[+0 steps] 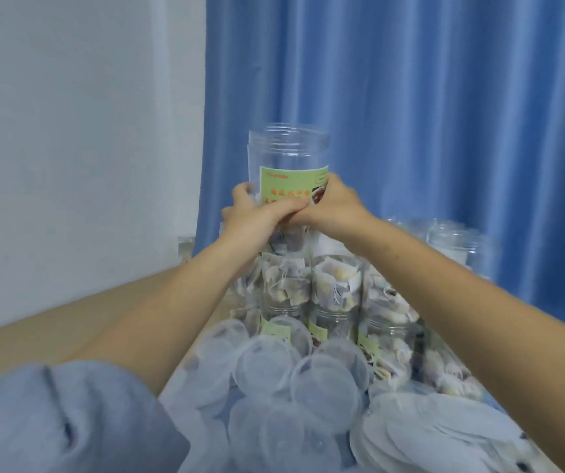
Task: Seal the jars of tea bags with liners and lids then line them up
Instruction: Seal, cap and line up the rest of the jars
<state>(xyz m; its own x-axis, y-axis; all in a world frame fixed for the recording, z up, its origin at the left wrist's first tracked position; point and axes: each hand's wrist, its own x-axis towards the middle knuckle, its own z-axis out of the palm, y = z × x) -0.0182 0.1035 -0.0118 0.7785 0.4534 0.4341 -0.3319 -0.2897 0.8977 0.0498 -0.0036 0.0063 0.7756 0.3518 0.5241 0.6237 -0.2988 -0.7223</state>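
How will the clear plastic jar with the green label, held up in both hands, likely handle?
The clear plastic jar with the green label looks thin-walled and its visible upper part is empty, so probably light. It is tall and lidless, so likely tippy. The left hand and right hand both grip it, perhaps because it is slippery.

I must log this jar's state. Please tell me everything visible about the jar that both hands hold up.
The jar is clear plastic, round, with a threaded mouth at the top and no lid on. Its visible upper part looks empty. A green label with orange characters wraps its middle. It stands upright, raised above the jars of tea bags, before the blue curtain. The left hand and the right hand grip its lower part, hiding the bottom.
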